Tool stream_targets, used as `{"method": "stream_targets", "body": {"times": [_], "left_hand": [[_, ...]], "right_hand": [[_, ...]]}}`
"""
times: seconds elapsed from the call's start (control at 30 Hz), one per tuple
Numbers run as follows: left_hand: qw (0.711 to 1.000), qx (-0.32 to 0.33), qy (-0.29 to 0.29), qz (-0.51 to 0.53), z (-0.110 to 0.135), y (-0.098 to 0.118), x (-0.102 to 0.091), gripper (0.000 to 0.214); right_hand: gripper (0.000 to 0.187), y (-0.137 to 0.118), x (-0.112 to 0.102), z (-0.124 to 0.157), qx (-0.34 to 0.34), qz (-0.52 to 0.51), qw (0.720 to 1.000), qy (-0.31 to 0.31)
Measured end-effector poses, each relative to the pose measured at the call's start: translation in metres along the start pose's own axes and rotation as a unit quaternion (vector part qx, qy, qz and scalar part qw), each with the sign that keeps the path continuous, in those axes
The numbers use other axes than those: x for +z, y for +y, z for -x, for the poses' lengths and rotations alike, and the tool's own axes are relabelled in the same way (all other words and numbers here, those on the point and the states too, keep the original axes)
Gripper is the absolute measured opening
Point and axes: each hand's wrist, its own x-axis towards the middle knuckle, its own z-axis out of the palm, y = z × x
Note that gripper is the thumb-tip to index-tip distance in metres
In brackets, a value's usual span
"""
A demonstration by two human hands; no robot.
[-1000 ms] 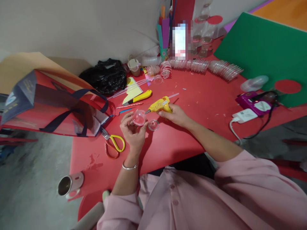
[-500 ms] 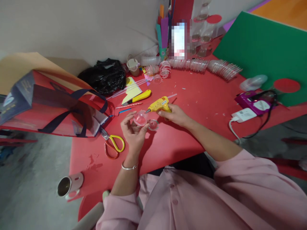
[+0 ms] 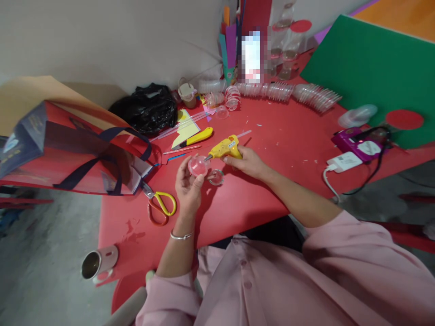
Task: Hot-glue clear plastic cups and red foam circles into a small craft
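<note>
Cup (image 3: 197, 167) slightly nearer left-pointing glue gun (image 3: 224, 147)

Blurry bright screen (image 3: 251, 52)
The left hand (image 3: 189, 184) hides part of the clear cup (image 3: 198, 166); the orange sheet (image 3: 404, 20) is cut off.

A plain, pale grey wall (image 3: 136, 40) rises behind the far edge of the smooth red table (image 3: 251, 194); mottled grey floor (image 3: 50, 267) shows beyond its left edge.
</note>
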Motion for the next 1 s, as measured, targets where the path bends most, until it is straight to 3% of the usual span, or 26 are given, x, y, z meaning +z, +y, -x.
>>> {"method": "stream_targets", "body": {"times": [0.5, 1.0], "left_hand": [[0.994, -0.09, -0.006, 0.069, -0.0043, -0.0009, -0.0068, 0.056], [0.973, -0.203, -0.01, 0.107, -0.0092, 0.0019, -0.0076, 0.058]], "right_hand": [[0.051, -0.0002, -0.001, 0.0005, 0.008, 0.076, 0.996, 0.047], [0.053, 0.0016, -0.0007, 0.0018, 0.006, 0.088, 0.996, 0.032]]}}
